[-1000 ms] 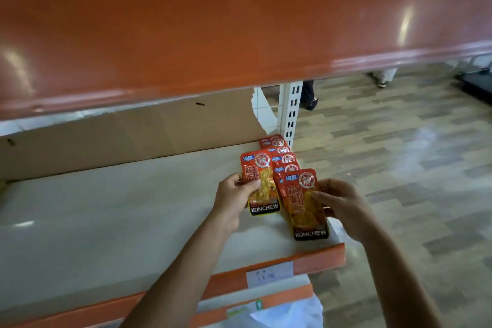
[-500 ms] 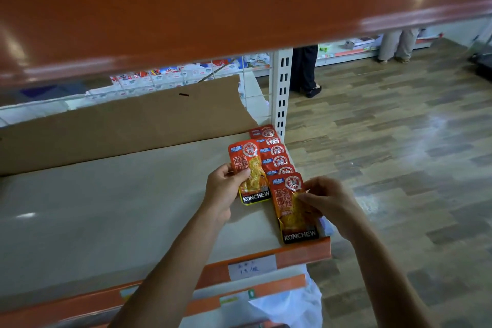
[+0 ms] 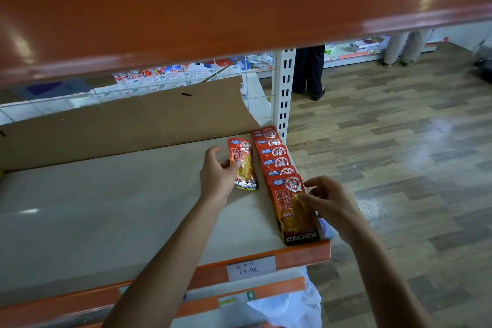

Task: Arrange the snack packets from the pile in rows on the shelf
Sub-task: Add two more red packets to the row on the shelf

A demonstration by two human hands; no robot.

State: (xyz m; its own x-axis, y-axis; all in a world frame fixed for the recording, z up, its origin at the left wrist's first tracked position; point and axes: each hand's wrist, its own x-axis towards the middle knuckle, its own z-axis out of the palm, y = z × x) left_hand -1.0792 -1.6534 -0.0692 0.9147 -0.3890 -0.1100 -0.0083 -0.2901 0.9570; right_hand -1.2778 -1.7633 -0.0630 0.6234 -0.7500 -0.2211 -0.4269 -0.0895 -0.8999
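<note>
Several red and orange KONCHEW snack packets lie overlapped in a row (image 3: 275,157) along the right end of the beige shelf (image 3: 106,210). My right hand (image 3: 330,205) pinches the right edge of the front packet (image 3: 291,210), which lies flat near the shelf's front edge. My left hand (image 3: 217,173) grips the left side of a single packet (image 3: 243,165) just left of the row, low over the shelf; whether it touches the shelf I cannot tell. The pile of packets is not in view.
An orange upper shelf (image 3: 213,8) overhangs close above. Brown cardboard (image 3: 119,125) lines the back. A white slotted upright (image 3: 285,93) stands at the back right corner. A white plastic bag (image 3: 287,309) hangs below the shelf front. A person's legs (image 3: 310,72) stand in the aisle.
My left hand moved its packet back and left, away from the row. My right hand laid the front packet flat on the row's near end.
</note>
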